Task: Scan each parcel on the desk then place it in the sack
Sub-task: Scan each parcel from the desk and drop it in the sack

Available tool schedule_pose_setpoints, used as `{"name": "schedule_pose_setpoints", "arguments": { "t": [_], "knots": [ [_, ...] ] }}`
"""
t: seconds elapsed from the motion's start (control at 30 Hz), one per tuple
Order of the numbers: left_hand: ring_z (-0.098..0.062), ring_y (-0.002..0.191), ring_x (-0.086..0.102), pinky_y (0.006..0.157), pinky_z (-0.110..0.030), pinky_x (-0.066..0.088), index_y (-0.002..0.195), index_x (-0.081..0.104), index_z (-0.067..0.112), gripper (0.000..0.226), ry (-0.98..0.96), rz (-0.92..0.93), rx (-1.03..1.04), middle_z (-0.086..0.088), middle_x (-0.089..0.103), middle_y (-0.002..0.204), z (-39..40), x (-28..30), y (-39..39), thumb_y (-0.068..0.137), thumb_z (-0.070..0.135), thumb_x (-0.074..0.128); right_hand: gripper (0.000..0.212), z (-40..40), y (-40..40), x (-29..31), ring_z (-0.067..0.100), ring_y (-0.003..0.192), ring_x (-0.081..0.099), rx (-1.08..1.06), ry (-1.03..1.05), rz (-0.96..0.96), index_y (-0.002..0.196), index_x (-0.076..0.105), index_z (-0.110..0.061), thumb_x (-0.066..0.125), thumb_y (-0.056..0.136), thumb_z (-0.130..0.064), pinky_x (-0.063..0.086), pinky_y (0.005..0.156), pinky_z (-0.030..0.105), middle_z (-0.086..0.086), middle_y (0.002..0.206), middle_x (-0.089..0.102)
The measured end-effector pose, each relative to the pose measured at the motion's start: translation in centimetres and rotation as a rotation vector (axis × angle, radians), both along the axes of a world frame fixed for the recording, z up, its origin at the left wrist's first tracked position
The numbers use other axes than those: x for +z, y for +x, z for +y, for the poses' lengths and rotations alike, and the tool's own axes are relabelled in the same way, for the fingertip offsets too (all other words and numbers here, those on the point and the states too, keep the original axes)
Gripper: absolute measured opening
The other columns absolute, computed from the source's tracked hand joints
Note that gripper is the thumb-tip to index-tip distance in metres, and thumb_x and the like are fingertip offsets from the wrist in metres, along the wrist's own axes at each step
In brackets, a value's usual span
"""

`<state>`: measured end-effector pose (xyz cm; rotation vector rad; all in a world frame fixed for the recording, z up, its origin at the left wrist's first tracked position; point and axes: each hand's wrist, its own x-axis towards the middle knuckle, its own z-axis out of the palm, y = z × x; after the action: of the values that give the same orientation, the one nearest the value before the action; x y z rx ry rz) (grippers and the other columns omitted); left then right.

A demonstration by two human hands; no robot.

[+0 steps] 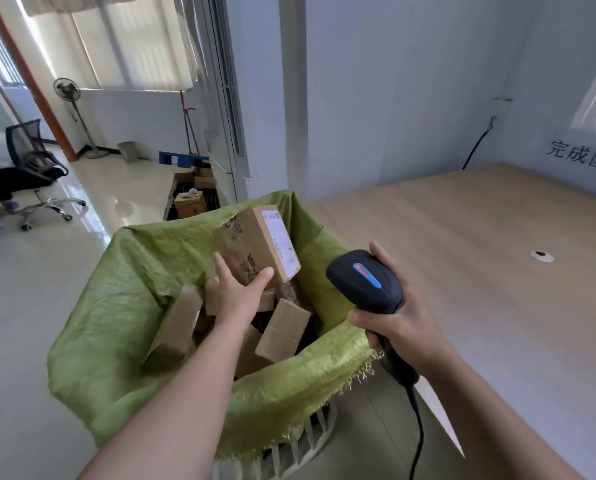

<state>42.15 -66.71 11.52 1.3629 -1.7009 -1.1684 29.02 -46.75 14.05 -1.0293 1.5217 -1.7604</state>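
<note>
Two bare forearms came up from the bottom edge of the frame. No sleeve showed on either arm. The left hand (238, 295) and the right hand (405, 322) were bare too, with short plain nails.

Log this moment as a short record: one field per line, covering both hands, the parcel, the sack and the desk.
left hand: over the sack's mouth, fingers spread straight, touching the labelled parcel
right hand: grips the barcode scanner by its handle, cable hanging down
labelled parcel: cardboard box, tilted, white label facing right, inside the sack's opening
sack: green woven, open, holds several cardboard parcels
desk: wood-grain top, no parcels on the visible part, round cable port
wall sign: Chinese characters
</note>
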Motion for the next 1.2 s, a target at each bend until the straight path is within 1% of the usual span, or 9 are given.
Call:
{"name": "schedule_pose_setpoints", "arguments": {
  "t": [0.1,0.23,0.33,0.43,0.57,0.73,0.87,1.0,1.2],
  "knots": [
    [-0.029,0.132,0.036,0.104,-0.037,0.033,0.154,0.003,0.028,0.089,-0.047,-0.006,-0.057,-0.016,0.019,0.151,-1.7,-0.3,-2.2,0.088,0.043,0.061,0.093,-1.5,-1.0,-0.1,0.025,0.04,0.043,-0.058,0.004,-0.004,0.133,0.041,-0.048,0.073,0.06,0.0,0.04,0.038,0.028,0.006,0.085,0.065],
    [-0.027,0.133,0.035,0.103,-0.04,0.035,0.152,0.01,0.028,0.082,-0.084,0.004,-0.168,-0.014,0.019,0.151,-3.0,-1.8,-4.1,0.089,0.037,0.061,0.095,-2.0,-1.3,-1.1,0.025,0.041,0.044,-0.148,0.029,-0.016,0.135,0.041,-0.047,0.072,0.06,0.002,0.042,0.038,0.029,0.013,0.1,0.062],
    [-0.026,0.136,0.032,0.109,-0.044,0.033,0.152,0.015,0.025,0.08,-0.139,0.0,-0.269,-0.011,0.021,0.15,-3.1,-2.5,-5.1,0.088,0.036,0.062,0.095,-1.8,-1.1,-1.7,0.026,0.043,0.046,-0.211,0.058,-0.016,0.133,0.042,-0.051,0.074,0.06,0.0,0.043,0.04,0.031,0.012,0.107,0.062],
    [-0.026,0.136,0.03,0.11,-0.051,0.033,0.151,0.019,0.021,0.081,-0.199,0.038,-0.356,-0.004,0.026,0.145,-2.3,-2.6,-5.6,0.085,0.041,0.062,0.093,-1.0,-1.1,-1.8,0.023,0.044,0.047,-0.27,0.057,-0.031,0.13,0.044,-0.053,0.074,0.06,0.0,0.044,0.04,0.03,0.006,0.108,0.063],
    [-0.024,0.134,0.034,0.109,-0.049,0.034,0.149,0.027,0.023,0.081,-0.268,0.03,-0.426,-0.005,0.029,0.143,-0.5,-2.2,-5.8,0.078,0.048,0.057,0.092,0.8,-0.4,-1.8,0.02,0.045,0.048,-0.328,0.064,-0.031,0.129,0.045,-0.055,0.074,0.061,0.0,0.044,0.041,0.031,0.004,0.114,0.061],
    [-0.016,0.133,0.033,0.105,-0.029,0.032,0.144,0.037,0.022,0.064,-0.463,-0.016,-0.566,0.0,0.031,0.144,4.2,-1.5,-5.7,0.088,0.032,0.064,0.093,4.9,0.7,-1.3,0.02,0.043,0.047,-0.412,0.051,-0.043,0.133,0.044,-0.049,0.073,0.061,0.001,0.043,0.039,0.029,0.009,0.111,0.059],
    [-0.017,0.135,0.033,0.105,-0.03,0.032,0.139,0.047,0.018,0.058,-0.559,-0.038,-0.668,-0.001,0.033,0.145,9.0,-1.3,-5.5,0.086,0.033,0.066,0.095,10.0,2.2,-1.1,0.025,0.044,0.044,-0.472,0.069,-0.042,0.139,0.042,-0.046,0.073,0.061,0.0,0.043,0.041,0.03,0.006,0.104,0.06],
    [-0.018,0.136,0.03,0.107,-0.028,0.027,0.136,0.052,0.018,0.055,-0.6,-0.059,-0.733,-0.003,0.033,0.146,14.5,-1.2,-4.8,0.085,0.034,0.067,0.096,16.5,4.7,-0.4,0.021,0.045,0.044,-0.534,0.072,-0.043,0.141,0.041,-0.042,0.071,0.061,0.002,0.043,0.041,0.03,0.009,0.104,0.057],
    [-0.024,0.136,0.031,0.11,-0.037,0.028,0.135,0.053,0.016,0.056,-0.636,-0.04,-0.865,-0.009,0.035,0.146,24.5,-0.2,-3.9,0.085,0.037,0.067,0.095,26.5,8.4,0.4,0.024,0.045,0.045,-0.649,0.062,0.012,0.139,0.041,-0.046,0.072,0.061,-0.001,0.043,0.042,0.028,0.008,0.1,0.058]
  ]
}}
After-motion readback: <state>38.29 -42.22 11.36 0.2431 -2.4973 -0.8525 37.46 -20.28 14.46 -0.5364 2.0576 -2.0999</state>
